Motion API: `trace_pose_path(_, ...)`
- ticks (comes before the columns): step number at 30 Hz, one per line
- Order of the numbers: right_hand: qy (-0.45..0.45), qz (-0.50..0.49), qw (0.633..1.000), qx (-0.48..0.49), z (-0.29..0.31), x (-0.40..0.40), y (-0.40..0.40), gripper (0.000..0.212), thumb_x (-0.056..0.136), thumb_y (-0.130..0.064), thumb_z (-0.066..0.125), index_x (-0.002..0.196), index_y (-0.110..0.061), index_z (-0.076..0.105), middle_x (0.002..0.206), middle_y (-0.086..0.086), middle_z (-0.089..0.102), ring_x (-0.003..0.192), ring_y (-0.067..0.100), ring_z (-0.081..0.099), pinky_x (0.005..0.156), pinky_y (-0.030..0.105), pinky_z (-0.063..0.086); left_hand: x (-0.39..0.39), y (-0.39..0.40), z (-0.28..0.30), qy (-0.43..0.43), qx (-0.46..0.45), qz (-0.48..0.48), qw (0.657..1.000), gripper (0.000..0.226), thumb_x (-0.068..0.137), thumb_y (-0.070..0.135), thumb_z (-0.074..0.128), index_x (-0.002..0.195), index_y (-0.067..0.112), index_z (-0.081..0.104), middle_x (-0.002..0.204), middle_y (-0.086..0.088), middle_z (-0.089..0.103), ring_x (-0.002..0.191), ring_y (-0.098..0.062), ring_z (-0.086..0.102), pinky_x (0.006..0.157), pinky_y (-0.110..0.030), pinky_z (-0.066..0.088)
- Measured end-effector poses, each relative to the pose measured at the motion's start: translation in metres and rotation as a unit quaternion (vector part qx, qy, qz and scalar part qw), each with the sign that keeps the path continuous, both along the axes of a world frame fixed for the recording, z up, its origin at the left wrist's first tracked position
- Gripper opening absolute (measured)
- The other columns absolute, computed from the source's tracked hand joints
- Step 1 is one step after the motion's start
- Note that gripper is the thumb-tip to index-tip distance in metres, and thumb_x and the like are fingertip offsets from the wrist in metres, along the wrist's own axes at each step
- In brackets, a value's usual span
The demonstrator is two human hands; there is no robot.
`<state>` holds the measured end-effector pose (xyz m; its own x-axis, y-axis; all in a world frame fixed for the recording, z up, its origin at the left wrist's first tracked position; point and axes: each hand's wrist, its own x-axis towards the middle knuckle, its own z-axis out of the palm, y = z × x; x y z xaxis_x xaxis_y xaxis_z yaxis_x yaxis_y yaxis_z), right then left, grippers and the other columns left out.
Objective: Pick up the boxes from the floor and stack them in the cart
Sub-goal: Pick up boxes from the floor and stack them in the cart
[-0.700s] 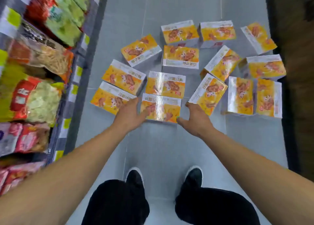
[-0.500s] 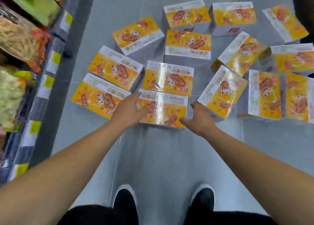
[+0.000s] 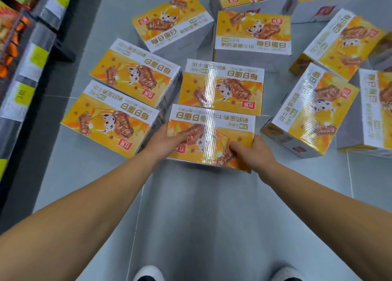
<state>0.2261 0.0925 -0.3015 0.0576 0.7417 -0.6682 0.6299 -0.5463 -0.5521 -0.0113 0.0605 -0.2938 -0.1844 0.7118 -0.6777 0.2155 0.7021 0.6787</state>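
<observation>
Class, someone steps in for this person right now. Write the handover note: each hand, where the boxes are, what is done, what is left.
Left hand: grips the left edge of the nearest orange box, thumb on top.
Right hand: grips its right near corner.
That box appears to sit on the floor or only just off it; I cannot tell which.
Other boxes: the rest lie scattered on the floor ahead, beside the shelf.
Done: grip taken. No cart in view, so nothing can be counted as stacked.
Left: lift this box, stack it in the cart, then repeat for the others.
</observation>
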Motion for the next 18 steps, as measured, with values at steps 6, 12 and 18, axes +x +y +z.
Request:
trace_pose_path(6,0.042,-0.099,0.994,0.006,0.037,0.004,-0.013,0.054,0.069,-0.046,0.076,0.118,-0.027,0.064,0.107,-0.008,0.070,0.096,0.018,0.067,0.090,0.042,0.055,0.009,-0.012,0.039,-0.051,0.011,0.060,0.997,0.043,0.080,0.015,0.076,0.119,0.027,0.062,0.104,0.005,0.075,0.095,-0.017,0.072,0.088,-0.039,0.057)
trace_pose_path(12,0.100,-0.131,0.986,-0.007,0.144,0.005,-0.035,0.039,0.076,-0.033,0.076,0.114,-0.028,0.066,0.106,-0.010,0.072,0.095,0.015,0.069,0.091,0.042,0.055,0.006,-0.036,0.155,-0.019,0.046,0.048,0.998,0.063,0.076,0.026,0.078,0.133,0.033,0.053,0.116,0.013,0.069,0.105,-0.006,0.066,0.092,-0.030,0.052)
trace_pose_path(18,0.120,-0.148,0.981,-0.025,0.313,0.015,-0.051,0.037,0.082,-0.033,0.076,0.115,-0.027,0.059,0.106,-0.008,0.067,0.098,0.017,0.064,0.085,0.036,0.052,0.012,-0.047,0.326,-0.060,0.018,0.057,0.996,0.071,0.087,0.010,0.069,0.140,0.047,0.040,0.111,0.029,0.063,0.097,0.004,0.063,0.076,-0.020,0.043)
